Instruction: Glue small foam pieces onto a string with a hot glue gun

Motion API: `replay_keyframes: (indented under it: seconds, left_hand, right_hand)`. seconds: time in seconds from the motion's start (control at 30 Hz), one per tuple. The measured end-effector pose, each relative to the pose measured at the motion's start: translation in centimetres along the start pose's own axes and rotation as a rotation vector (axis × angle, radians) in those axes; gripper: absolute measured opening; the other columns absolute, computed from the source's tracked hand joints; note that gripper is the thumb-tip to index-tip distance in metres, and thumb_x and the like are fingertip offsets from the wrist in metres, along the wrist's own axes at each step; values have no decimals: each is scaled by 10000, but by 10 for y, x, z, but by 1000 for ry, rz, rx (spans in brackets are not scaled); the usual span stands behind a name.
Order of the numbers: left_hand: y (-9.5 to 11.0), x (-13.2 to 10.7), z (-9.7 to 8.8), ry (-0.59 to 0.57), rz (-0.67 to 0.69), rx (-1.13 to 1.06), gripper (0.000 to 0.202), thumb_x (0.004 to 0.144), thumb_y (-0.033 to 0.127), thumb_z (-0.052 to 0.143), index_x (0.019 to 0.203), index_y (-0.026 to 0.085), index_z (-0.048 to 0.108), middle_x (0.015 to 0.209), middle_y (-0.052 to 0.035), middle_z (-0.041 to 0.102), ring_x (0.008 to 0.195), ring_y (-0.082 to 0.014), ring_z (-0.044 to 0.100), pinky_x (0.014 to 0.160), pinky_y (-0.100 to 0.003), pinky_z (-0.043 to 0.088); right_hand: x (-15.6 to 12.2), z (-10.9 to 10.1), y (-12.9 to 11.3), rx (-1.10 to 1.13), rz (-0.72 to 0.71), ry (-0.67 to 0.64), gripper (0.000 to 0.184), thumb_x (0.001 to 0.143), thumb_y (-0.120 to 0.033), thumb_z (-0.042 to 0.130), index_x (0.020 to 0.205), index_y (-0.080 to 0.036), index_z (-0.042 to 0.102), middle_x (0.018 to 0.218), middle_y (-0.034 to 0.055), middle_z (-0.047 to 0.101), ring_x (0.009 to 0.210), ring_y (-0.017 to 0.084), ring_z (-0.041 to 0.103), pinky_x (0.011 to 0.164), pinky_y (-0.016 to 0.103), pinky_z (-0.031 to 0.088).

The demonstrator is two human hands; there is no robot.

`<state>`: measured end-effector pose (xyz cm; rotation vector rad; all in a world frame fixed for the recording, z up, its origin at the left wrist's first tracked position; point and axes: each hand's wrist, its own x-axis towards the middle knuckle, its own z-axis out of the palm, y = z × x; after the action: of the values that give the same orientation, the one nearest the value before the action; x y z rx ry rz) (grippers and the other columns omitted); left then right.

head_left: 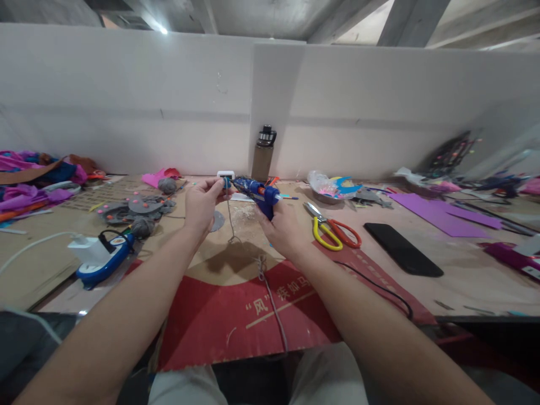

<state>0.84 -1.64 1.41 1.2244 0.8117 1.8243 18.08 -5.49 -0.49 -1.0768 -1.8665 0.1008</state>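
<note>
My right hand [282, 228] is wrapped round the grip of a blue hot glue gun [258, 193], nozzle pointing left. My left hand [202, 203] pinches a small teal piece [226, 182] right at the nozzle tip. A thin grey cord [236, 236] hangs down from that piece and trails toward me across a red and brown cardboard sheet [236, 315]. Both hands are raised a little above the table.
Yellow and red scissors [331, 232] and a black phone [403, 248] lie to the right, with purple sheets [439, 214] beyond. A blue power strip with a white plug [103, 256] sits left, near grey felt pieces [139, 209]. A bottle [264, 153] stands by the wall.
</note>
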Motion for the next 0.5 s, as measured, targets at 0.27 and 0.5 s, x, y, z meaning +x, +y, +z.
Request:
replay_keyframes:
  seconds: [0.27, 0.5]
  left_hand:
    - [1, 0, 1, 3, -5, 3, 169, 693, 255, 670, 777, 113, 633, 689, -42, 649, 630, -129, 642, 623, -254, 515]
    - [-1, 0, 0, -15, -13, 17, 196, 691, 282, 679, 786, 116, 635, 691, -44, 650, 640, -132, 644, 639, -265, 519]
  right_hand:
    - [-1, -1, -1, -11, 11, -5, 308, 864, -368, 413, 1076, -166, 506, 909, 132, 649, 825, 243, 610, 685, 349, 456]
    - [0, -1, -1, 20, 4, 6, 322, 865, -375, 410, 1094, -172, 513, 950, 133, 642, 863, 246, 601, 724, 367, 454]
